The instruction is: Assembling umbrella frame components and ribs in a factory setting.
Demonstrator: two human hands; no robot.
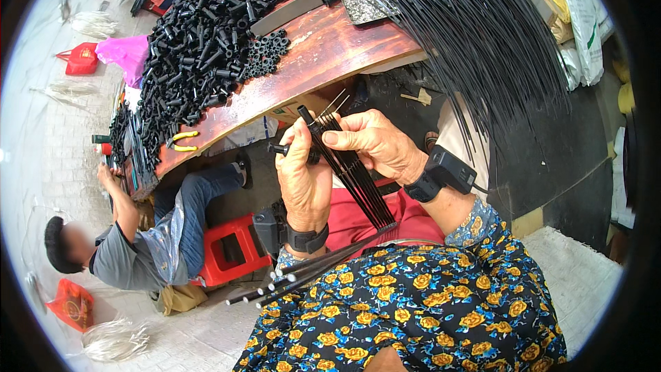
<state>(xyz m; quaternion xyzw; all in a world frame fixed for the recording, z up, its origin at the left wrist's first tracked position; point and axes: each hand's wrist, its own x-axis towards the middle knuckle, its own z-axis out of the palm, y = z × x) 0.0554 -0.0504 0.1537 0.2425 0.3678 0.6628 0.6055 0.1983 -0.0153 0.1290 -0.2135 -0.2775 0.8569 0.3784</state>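
Observation:
My left hand (303, 179) grips a small black plastic tube piece (281, 149) and steadies a bundle of thin black rods (358, 182). My right hand (375, 143) pinches the same bundle near its top, where bare metal wire tips (335, 103) stick out. The rods run down toward my lap. More black rods with pale tips (275, 286) lie across my flowered sleeve. Both wrists carry black strapped devices.
A reddish wooden table (323, 55) holds a big heap of black plastic tubes (200, 48), a metal tray (365, 7) and yellow-handled pliers (182, 141). A fan of long black rods (482, 34) hangs at right. Another person (138, 241) sits on a red stool (231, 248) at left.

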